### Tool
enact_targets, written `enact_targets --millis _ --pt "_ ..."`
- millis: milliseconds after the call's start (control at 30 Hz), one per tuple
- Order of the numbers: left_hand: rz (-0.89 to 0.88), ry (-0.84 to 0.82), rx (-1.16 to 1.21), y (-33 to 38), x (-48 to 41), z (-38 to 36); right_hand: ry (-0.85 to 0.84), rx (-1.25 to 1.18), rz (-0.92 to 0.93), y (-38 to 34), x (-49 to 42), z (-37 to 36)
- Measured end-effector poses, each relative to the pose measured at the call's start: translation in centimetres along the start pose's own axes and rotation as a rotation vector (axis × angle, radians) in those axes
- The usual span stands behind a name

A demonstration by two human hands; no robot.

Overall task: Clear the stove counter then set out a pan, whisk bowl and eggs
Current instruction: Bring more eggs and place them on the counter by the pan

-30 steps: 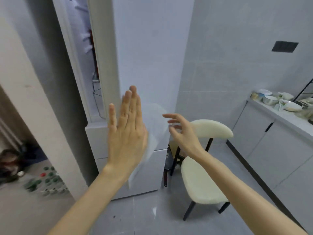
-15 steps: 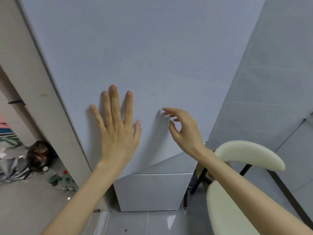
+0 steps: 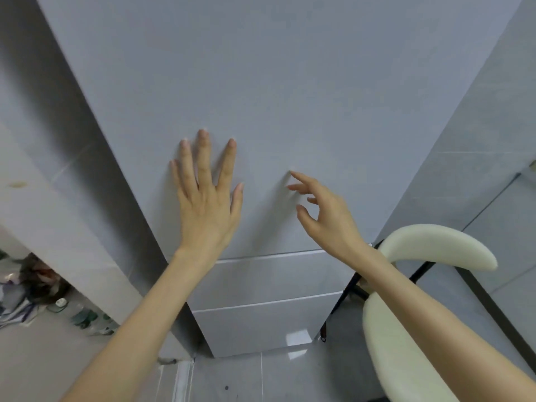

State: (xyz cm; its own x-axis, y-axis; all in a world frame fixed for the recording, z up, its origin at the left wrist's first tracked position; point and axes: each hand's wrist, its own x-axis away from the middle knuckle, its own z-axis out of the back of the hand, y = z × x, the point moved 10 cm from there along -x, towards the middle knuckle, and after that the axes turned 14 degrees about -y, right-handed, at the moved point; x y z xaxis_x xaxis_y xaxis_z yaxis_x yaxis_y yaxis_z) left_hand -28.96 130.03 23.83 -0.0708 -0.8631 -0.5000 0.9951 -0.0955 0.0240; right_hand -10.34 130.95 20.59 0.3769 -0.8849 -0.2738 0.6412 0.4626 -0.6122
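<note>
Two hands are in view: the left hand [image 3: 207, 204] and the right hand [image 3: 324, 219]. There is one tall grey fridge [image 3: 275, 82], and its front shows two drawers, an upper drawer [image 3: 269, 277] and a lower drawer [image 3: 255, 324]. One cream chair [image 3: 397, 343] stands at the right. The bottles [image 3: 84, 317] on the floor at the left are several, but too blurred to count.

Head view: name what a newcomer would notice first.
The left hand lies flat, fingers spread, on the big grey fridge door in the middle. The right hand hangs beside it, fingers loosely curved and holding nothing. A cream chair stands at the lower right.
</note>
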Motion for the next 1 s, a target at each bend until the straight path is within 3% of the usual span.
enact_targets --millis 200,400,500,700,1000 --pt "-0.059 0.036 0.081 -0.6 -0.3 -0.2 0.012 -0.022 -0.086 -0.3 0.1 -0.5" --pt "-0.417 0.154 0.368 4.0 0.0 0.8 0.101 -0.041 -0.227 1.0 2.8 0.3" --pt "-0.535 0.059 0.503 7.5 -0.1 0.4 0.186 -0.029 -0.332 2.2 6.1 1.9" --pt "-0.774 -0.31 0.714 17.9 1.9 -0.7 0.429 -0.002 -0.576 3.7 16.9 6.6" --pt "-1.257 -0.554 0.921 35.9 13.3 4.2 0.815 0.116 -0.906 -0.6 38.7 12.3"
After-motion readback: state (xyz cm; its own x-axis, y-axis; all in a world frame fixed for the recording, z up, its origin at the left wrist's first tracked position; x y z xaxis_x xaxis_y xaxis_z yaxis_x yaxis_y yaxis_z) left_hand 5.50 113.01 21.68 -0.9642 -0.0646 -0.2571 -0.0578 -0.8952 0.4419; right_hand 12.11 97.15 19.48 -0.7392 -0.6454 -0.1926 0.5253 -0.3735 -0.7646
